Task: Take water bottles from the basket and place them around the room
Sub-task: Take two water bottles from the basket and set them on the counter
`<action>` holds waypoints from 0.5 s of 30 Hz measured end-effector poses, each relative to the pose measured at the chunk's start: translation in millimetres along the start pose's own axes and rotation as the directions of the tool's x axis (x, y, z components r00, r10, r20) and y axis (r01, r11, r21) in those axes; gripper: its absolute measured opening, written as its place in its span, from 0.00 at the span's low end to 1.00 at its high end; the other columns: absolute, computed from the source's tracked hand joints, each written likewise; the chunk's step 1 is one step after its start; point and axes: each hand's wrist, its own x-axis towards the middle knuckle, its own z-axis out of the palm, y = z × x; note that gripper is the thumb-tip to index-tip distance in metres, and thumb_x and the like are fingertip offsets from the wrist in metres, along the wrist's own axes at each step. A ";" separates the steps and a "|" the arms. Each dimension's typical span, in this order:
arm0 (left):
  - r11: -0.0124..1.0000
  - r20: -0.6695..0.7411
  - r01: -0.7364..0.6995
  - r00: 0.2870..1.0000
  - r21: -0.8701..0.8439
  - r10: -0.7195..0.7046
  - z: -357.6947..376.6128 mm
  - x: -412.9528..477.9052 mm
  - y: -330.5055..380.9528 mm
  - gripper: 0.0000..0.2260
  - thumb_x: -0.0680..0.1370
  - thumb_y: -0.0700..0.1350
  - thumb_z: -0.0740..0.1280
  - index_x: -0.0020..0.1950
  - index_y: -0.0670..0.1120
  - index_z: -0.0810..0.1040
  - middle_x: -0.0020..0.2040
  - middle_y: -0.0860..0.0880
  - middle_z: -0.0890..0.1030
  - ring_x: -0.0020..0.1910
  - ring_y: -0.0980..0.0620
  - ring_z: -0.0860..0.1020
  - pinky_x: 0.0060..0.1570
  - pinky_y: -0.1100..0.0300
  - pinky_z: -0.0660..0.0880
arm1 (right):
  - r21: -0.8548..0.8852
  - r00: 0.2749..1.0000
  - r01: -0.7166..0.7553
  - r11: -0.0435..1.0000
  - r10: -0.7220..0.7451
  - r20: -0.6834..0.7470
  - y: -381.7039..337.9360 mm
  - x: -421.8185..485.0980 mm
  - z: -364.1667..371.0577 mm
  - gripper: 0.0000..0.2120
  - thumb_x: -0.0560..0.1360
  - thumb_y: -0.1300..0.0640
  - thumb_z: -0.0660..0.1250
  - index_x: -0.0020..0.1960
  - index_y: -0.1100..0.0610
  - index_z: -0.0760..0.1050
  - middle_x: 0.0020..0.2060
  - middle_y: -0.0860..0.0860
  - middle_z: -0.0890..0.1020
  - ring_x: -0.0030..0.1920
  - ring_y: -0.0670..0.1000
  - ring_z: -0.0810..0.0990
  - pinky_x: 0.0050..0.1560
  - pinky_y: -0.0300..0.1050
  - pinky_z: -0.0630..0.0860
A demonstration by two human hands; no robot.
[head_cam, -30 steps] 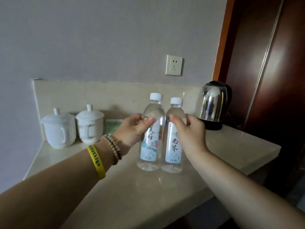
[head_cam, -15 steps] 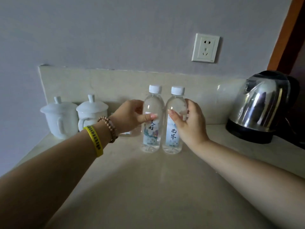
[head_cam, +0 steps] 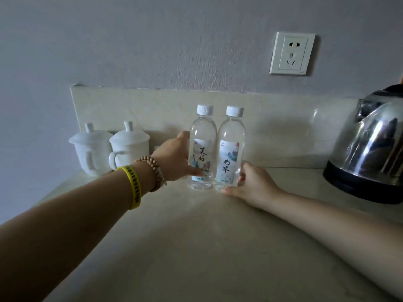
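Two clear water bottles with white caps stand upright side by side on the beige counter [head_cam: 196, 247], close to the backsplash. My left hand [head_cam: 174, 158] wraps the left bottle [head_cam: 201, 136] low on its label, thumb in front, fingers behind. My right hand [head_cam: 253, 184] has slid down to the base of the right bottle [head_cam: 232, 138]; its fingers touch the bottom of the bottle and the thumb lies on the counter. No basket is in view.
Two white lidded mugs [head_cam: 128, 147] stand at the left against the backsplash. A steel electric kettle [head_cam: 370, 144] on a black base sits at the right. A wall socket [head_cam: 292, 53] is above the counter.
Both bottles were carried back toward the backsplash and now stand on the counter. My right hand slid from the bottle's shoulder down to its base. The camera moved closer.
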 end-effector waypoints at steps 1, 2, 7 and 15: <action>0.998 -0.003 0.002 1.000 0.062 -0.002 -0.7 3.5 -1.5 0.41 0.60 0.55 0.79 0.66 0.45 0.63 0.52 0.48 0.81 0.46 0.50 0.79 0.48 0.53 0.79 | -0.027 1.000 0.004 1.000 -0.004 -0.008 0.8 7.2 1.0 0.22 0.60 0.44 0.78 0.48 0.46 0.71 0.42 0.40 0.79 0.39 0.40 0.76 0.36 0.30 0.69; 0.992 -0.003 -0.004 1.000 0.129 0.005 -2.0 7.2 -3.3 0.40 0.59 0.58 0.78 0.65 0.46 0.65 0.52 0.49 0.81 0.47 0.50 0.79 0.47 0.54 0.78 | -0.045 1.000 0.007 0.999 -0.008 -0.008 0.7 14.0 2.4 0.23 0.61 0.46 0.78 0.51 0.48 0.73 0.45 0.44 0.81 0.42 0.44 0.78 0.38 0.33 0.69; 0.966 -0.015 -0.008 1.000 0.257 0.012 -6.0 23.1 -9.2 0.37 0.56 0.63 0.77 0.59 0.48 0.71 0.54 0.50 0.81 0.54 0.49 0.77 0.53 0.49 0.77 | -0.040 0.999 0.018 0.999 -0.020 -0.036 -2.8 33.1 10.6 0.27 0.62 0.50 0.77 0.58 0.52 0.73 0.54 0.49 0.81 0.45 0.47 0.77 0.40 0.37 0.69; 0.980 -0.095 -0.005 0.995 0.198 0.024 7.9 36.5 -26.3 0.34 0.61 0.59 0.77 0.60 0.46 0.70 0.48 0.49 0.81 0.45 0.50 0.79 0.43 0.57 0.75 | -0.113 0.994 -0.066 0.991 0.056 -0.090 -4.0 53.6 23.7 0.26 0.65 0.49 0.76 0.59 0.57 0.73 0.56 0.53 0.81 0.56 0.54 0.79 0.52 0.43 0.74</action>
